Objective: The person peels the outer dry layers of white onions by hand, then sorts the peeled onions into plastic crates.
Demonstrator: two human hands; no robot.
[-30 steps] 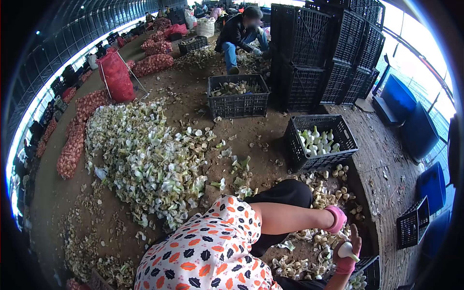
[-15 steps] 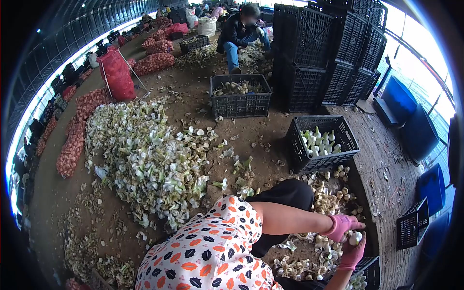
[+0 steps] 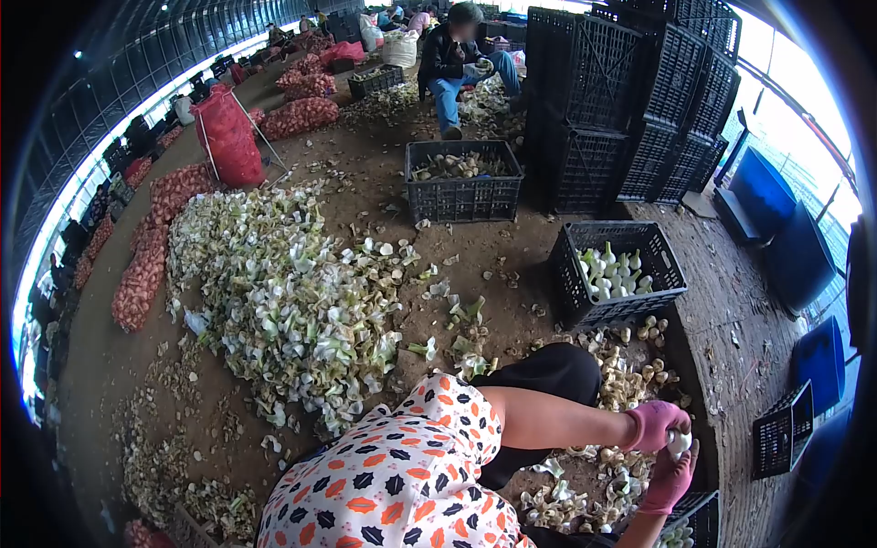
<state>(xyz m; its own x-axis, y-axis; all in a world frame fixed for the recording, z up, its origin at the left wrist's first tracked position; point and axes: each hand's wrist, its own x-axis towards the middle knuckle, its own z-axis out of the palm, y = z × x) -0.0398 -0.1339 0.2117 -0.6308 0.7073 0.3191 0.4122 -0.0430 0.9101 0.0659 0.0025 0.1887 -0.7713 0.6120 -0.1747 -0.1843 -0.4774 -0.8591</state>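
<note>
A white garlic bulb (image 3: 678, 443) sits between my two hands near the right side of the head view. My left hand (image 3: 660, 425), in a pink glove, curls its fingers over the bulb's upper side. Below it my right hand (image 3: 670, 479), also pink-gloved, grips the bulb from underneath. The fingers hide part of the bulb. Beneath and around my hands lie loose garlic bulbs (image 3: 650, 373) and peeled skins (image 3: 585, 498). A black crate (image 3: 639, 313) holding white peeled bulbs with green stems (image 3: 614, 272) stands beyond my knee.
Another crate (image 3: 703, 516) with bulbs is partly visible beside my right arm. A large heap of skins (image 3: 283, 292) covers the floor to the left. Stacked black crates (image 3: 585, 100) rise behind. A person (image 3: 461, 68) sits near a crate (image 3: 464, 203). Red net sacks (image 3: 146, 274) lie at left.
My left hand's fingers, stretched out before, have curled over the garlic bulb. Both hands have shifted slightly. The person at the back has raised a hand toward the head.
</note>
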